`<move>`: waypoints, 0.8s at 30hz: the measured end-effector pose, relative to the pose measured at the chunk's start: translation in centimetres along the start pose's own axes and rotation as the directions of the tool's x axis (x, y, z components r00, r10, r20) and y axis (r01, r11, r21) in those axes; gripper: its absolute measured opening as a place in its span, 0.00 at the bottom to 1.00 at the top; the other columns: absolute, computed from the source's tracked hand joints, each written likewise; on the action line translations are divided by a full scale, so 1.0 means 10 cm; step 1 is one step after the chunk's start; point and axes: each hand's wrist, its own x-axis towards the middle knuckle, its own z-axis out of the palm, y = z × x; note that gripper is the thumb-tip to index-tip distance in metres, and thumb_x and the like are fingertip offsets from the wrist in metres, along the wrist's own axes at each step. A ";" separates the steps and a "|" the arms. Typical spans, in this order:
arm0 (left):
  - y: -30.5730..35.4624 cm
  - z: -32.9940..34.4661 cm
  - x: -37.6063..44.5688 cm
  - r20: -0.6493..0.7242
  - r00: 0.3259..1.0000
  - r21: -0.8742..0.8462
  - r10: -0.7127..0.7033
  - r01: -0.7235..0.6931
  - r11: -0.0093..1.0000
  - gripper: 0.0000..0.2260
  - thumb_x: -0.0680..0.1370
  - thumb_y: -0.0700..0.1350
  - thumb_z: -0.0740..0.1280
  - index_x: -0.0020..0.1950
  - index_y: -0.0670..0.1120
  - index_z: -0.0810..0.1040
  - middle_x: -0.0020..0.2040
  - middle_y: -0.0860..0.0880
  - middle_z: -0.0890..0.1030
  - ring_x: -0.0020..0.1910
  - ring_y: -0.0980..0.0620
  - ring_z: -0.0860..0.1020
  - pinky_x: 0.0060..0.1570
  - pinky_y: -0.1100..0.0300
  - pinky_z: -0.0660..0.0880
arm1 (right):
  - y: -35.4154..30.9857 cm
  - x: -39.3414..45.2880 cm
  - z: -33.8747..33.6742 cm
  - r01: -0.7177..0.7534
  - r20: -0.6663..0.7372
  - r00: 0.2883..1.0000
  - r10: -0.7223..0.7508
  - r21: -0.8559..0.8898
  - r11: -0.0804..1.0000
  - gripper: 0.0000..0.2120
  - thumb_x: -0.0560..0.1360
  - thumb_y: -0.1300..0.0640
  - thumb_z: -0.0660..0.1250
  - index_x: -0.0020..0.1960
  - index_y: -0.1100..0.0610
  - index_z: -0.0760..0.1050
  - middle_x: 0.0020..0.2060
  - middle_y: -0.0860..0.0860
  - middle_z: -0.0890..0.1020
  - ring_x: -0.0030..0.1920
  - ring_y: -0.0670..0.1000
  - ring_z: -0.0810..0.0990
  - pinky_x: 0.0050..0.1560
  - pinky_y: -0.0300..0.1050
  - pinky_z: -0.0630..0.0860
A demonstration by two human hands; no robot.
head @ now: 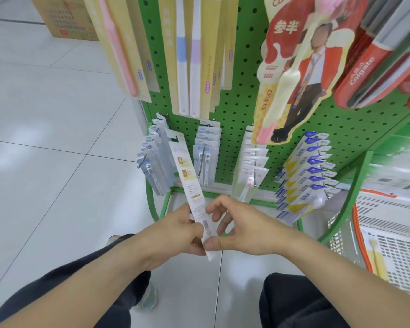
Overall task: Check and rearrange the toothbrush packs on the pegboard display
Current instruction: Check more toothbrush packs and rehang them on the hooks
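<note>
Standing on white tile floor (45, 162) w/ green pegboard (244, 95) ahead.

Both hands held one white pack (191, 185) by its lower end, the left hand (178, 235) and the right hand (243, 229) pinching it from each side. The pack leaned up toward the green pegboard (244, 91), where other packs (305, 171) hung in rows on hooks.

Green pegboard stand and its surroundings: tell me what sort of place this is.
Most likely a shop aisle. The green perforated pegboard stand carries rows of carded toothbrush packs on metal hooks, a red Colgate-branded pack hangs above, and a white and orange plastic shopping basket sits beside it.
</note>
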 end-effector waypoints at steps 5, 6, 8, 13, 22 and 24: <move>0.01 0.06 0.00 0.007 1.000 -0.127 -0.023 0.023 0.992 0.27 0.78 0.29 0.56 0.70 0.54 0.71 0.57 0.43 0.85 0.54 0.42 0.85 0.53 0.48 0.82 | 0.03 0.04 -0.02 -0.058 -0.012 0.998 0.059 0.108 0.992 0.38 0.62 0.46 0.84 0.66 0.43 0.67 0.50 0.45 0.78 0.42 0.49 0.82 0.49 0.51 0.82; 0.02 0.07 0.00 0.012 1.000 -0.124 -0.024 0.025 0.992 0.27 0.78 0.29 0.56 0.67 0.56 0.73 0.57 0.44 0.85 0.54 0.42 0.85 0.53 0.48 0.82 | 0.04 0.05 -0.03 -0.048 -0.018 0.999 0.051 0.135 0.990 0.37 0.61 0.47 0.85 0.64 0.43 0.69 0.49 0.46 0.79 0.41 0.48 0.82 0.48 0.52 0.82; 0.05 0.07 -0.01 -0.001 1.000 -0.100 -0.021 0.021 0.995 0.22 0.80 0.30 0.56 0.62 0.53 0.77 0.55 0.45 0.86 0.52 0.43 0.85 0.53 0.47 0.83 | 0.06 0.08 -0.03 -0.042 -0.032 0.998 0.049 0.191 0.981 0.34 0.60 0.49 0.86 0.60 0.44 0.72 0.47 0.48 0.80 0.38 0.45 0.80 0.47 0.52 0.81; 0.03 0.02 0.00 -0.163 0.985 0.011 0.048 -0.046 0.999 0.15 0.81 0.33 0.64 0.63 0.49 0.78 0.52 0.50 0.87 0.48 0.47 0.86 0.49 0.46 0.84 | 0.08 0.11 -0.04 -0.076 -0.002 0.997 0.079 0.251 0.965 0.32 0.60 0.52 0.86 0.57 0.49 0.72 0.44 0.52 0.81 0.36 0.45 0.78 0.40 0.50 0.79; -0.04 0.01 -0.02 -0.215 0.977 -0.077 0.003 -0.020 0.997 0.12 0.82 0.36 0.65 0.63 0.46 0.78 0.50 0.47 0.87 0.46 0.43 0.86 0.43 0.48 0.84 | 0.07 0.09 -0.04 -0.097 0.084 0.993 0.077 0.264 0.960 0.24 0.64 0.54 0.84 0.53 0.56 0.75 0.40 0.51 0.80 0.34 0.49 0.79 0.31 0.46 0.76; -0.07 0.04 -0.01 -0.266 0.964 -0.144 0.006 -0.046 0.988 0.10 0.83 0.37 0.64 0.63 0.45 0.78 0.50 0.46 0.87 0.46 0.43 0.86 0.43 0.47 0.84 | 0.06 0.10 -0.05 -0.090 0.063 0.995 0.074 0.302 0.949 0.19 0.67 0.53 0.82 0.50 0.56 0.77 0.37 0.52 0.80 0.34 0.51 0.79 0.30 0.45 0.74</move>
